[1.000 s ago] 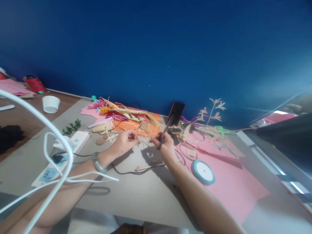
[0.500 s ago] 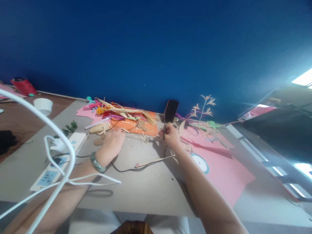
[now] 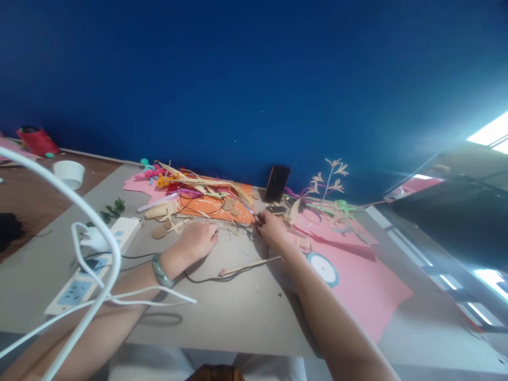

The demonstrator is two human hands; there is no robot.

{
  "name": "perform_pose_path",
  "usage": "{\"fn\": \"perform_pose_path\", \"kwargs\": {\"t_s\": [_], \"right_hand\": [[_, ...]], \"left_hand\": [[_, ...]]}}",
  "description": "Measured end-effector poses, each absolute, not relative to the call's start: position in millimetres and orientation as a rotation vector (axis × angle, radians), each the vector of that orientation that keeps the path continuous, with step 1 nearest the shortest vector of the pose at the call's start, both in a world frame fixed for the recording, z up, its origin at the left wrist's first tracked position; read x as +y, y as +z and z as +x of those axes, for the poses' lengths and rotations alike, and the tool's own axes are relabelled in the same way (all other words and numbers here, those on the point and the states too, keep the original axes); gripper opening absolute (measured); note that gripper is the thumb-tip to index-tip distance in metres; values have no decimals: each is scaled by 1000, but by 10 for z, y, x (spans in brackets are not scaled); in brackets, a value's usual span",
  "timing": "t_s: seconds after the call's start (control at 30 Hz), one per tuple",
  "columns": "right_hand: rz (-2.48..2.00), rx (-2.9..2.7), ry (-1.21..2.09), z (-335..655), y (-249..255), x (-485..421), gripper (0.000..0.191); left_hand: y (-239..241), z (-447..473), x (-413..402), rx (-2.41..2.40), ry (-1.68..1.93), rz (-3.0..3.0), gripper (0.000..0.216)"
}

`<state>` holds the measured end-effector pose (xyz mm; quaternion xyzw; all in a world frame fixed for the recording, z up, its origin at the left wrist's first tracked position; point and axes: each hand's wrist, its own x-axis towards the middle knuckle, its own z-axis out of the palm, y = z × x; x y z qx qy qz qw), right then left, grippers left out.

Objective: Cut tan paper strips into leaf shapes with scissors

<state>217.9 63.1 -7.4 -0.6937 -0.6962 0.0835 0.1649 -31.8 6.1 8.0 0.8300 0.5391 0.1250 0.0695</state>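
White cable (image 3: 95, 233) loops across near left, over power strip (image 3: 93, 264). Grey surface (image 3: 222, 317) beyond. Left hand (image 3: 196, 241) rests palm-down, fingers loosely curled, grip empty, just beside straw scraps (image 3: 234, 228). Right hand (image 3: 270, 228) closed around dark tool, likely scissors (image 3: 257, 218), tip at edge of orange sheet (image 3: 210, 205). Thin stick (image 3: 250, 264) lies between forearms. Pink paper (image 3: 357, 280) with tape roll (image 3: 323, 268) to right. Phone (image 3: 277, 183) propped against blue wall. Apparent step: trimming straw; next move needs strip steadied.
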Motion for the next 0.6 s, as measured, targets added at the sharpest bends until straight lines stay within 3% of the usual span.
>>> {"fn": "perform_pose_path", "kwargs": {"t_s": [0.3,0.6], "right_hand": [[-1951,-1931,315,2274,-70,683,16],[-1938,-1947,341,2281,-112,683,15]], "left_hand": [[104,-294,65,1436,683,2168,15],[65,-296,71,1379,632,2168,17]]}}
